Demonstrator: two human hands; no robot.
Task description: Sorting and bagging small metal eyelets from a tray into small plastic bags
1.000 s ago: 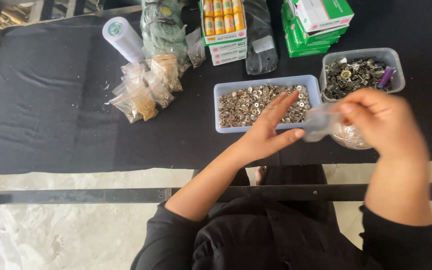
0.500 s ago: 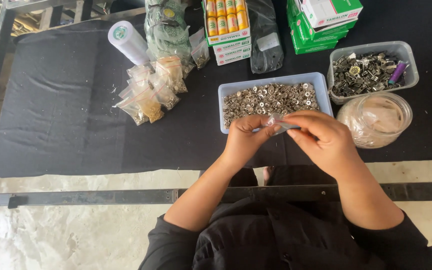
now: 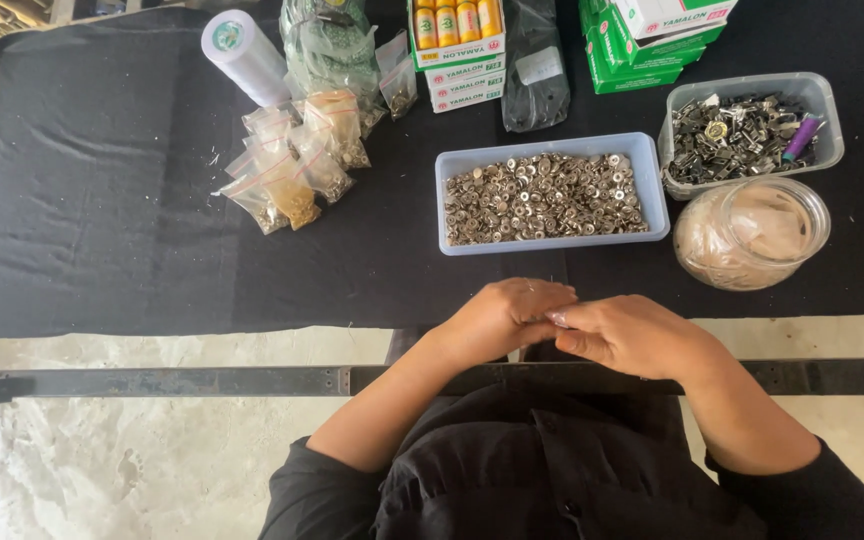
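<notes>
**Hands drawn back to the table's near edge**

Both hands have pulled back from the blue tray toward the body since half a second ago, and the small clear bag they pinched then is no longer plain to see. Now the left hand [image 3: 500,318] and the right hand [image 3: 632,335] meet at the near edge of the black cloth [image 3: 102,200], fingers curled and fingertips touching each other. Whether anything is gripped between them cannot be told; the fingers hide it.

Beyond the hands, the cloth covers the whole tabletop. Straight ahead of the hands lies the blue tray [image 3: 552,243], filled with small silver metal fasteners. Ahead and to the right of the right hand stands a glass jar [image 3: 752,235] holding pale, crumpled clear bags, and just past it sits a clear tub [image 3: 752,135] of larger metal parts with a purple piece among them.

Far ahead and to the left of the left hand rests a heap of small filled bags [image 3: 297,165], with a white roll [image 3: 244,55] lying tilted beside it. At the far edge stand green and white boxes [image 3: 657,40].
</notes>
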